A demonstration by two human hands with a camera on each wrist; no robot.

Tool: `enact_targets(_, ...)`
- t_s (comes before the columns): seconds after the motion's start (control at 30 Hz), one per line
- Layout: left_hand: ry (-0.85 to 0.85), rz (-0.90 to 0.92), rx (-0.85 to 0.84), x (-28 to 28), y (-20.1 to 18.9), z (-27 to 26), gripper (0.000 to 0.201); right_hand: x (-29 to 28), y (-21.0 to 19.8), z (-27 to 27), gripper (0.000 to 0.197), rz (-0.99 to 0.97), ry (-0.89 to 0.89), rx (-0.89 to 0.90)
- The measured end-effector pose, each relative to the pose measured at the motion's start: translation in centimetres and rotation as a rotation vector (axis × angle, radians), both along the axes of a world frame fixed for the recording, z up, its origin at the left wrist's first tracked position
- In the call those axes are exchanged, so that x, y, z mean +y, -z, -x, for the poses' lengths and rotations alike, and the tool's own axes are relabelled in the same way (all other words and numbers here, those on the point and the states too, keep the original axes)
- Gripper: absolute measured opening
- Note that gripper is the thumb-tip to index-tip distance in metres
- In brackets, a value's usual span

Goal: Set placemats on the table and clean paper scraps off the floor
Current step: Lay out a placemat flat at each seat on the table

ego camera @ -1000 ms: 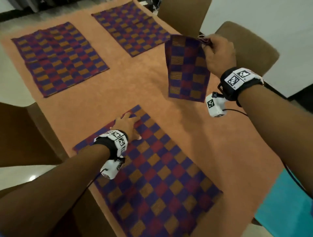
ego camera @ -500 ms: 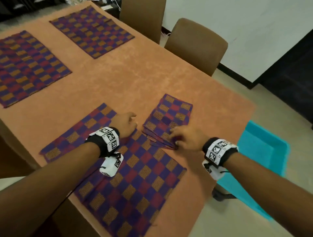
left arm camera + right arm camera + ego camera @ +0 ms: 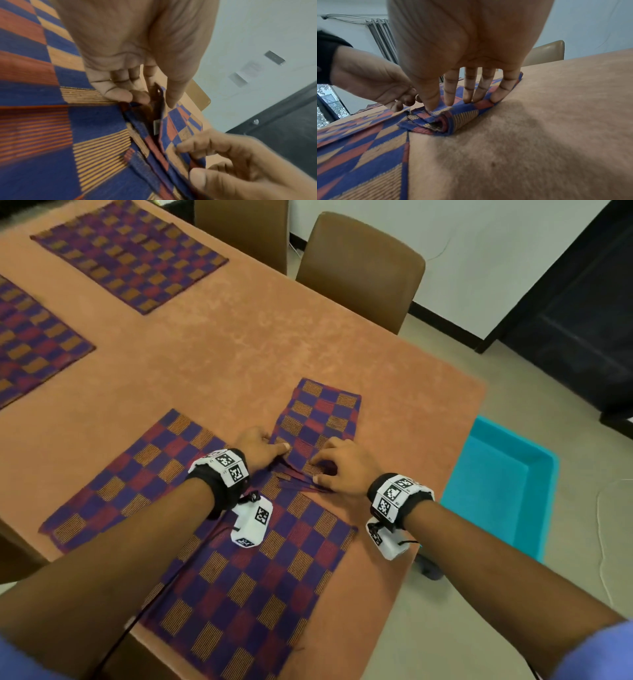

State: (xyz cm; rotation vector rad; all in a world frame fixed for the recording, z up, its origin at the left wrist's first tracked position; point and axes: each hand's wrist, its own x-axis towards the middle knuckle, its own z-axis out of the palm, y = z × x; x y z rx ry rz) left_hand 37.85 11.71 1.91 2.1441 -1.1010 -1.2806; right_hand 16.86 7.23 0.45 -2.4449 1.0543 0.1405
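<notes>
A folded checked placemat (image 3: 322,412) (image 3: 453,116) lies on the orange table (image 3: 239,337), its near end overlapping the spread placemat (image 3: 239,577) in front of me. My left hand (image 3: 279,445) (image 3: 154,97) pinches an upper layer at the folded mat's near left corner, thumb on top. My right hand (image 3: 320,470) (image 3: 453,102) presses its fingers onto the near edge, and its thumb and forefinger nip the layers. The layers (image 3: 178,128) gape slightly between the two hands. No paper scraps show in any view.
Two more spread placemats (image 3: 130,254) (image 3: 30,344) lie at the far and left sides. Two brown chairs (image 3: 359,268) (image 3: 239,227) stand at the far edge. A teal bin (image 3: 507,484) sits on the floor right of the table corner.
My right hand brought the folded placemat down from the air onto the table. My left hand left the near mat and took hold of the folded mat's corner.
</notes>
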Motion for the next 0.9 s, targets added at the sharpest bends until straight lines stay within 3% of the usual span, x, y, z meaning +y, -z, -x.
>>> enact_targets(0.17, -0.060, 0.081, 0.271, -1.0, -2.1, 1.6, 0.015, 1.2, 0.4, 0.0, 0.073, 0.048, 0.140, -0.134)
enact_targets(0.23, -0.098, 0.130, 0.353, -1.5, -3.7, 2.3, 0.002, 1.4, 0.0, -0.3, 0.083, 0.070, 0.235, -0.209)
enact_targets(0.27, -0.094, 0.163, 0.359, -1.9, -4.4, 2.5, 0.010, 1.5, -0.3, -0.4, 0.084, 0.082, 0.283, -0.236)
enact_targets(0.43, -0.052, 0.303, 0.388, -4.2, -8.3, 3.3, 0.018, 0.7, -2.6, -0.8, 0.053, 0.123, 0.472, -0.361)
enact_targets(0.53, -0.092, 0.383, 0.359, -5.2, -10.2, 2.3, 0.022, -1.2, -4.8, -0.2, 0.032, 0.140, 0.637, -0.307)
enact_targets(0.67, -0.163, 0.446, 0.340, -6.3, -11.9, -0.3, 0.024, -4.9, -8.8, 0.9, 0.020, 0.252, 0.815, -0.397)
enact_targets(0.77, -0.232, 0.527, 0.329, -6.9, -12.6, -2.8, 0.019, -7.6, -11.3, 1.2, 0.014, 0.305, 0.792, -0.411)
enact_targets(0.9, -0.268, 0.596, 0.243, -7.5, -12.6, -5.5, 0.014, -9.7, -13.1, 1.5, 0.017, 0.247, 0.568, -0.145)
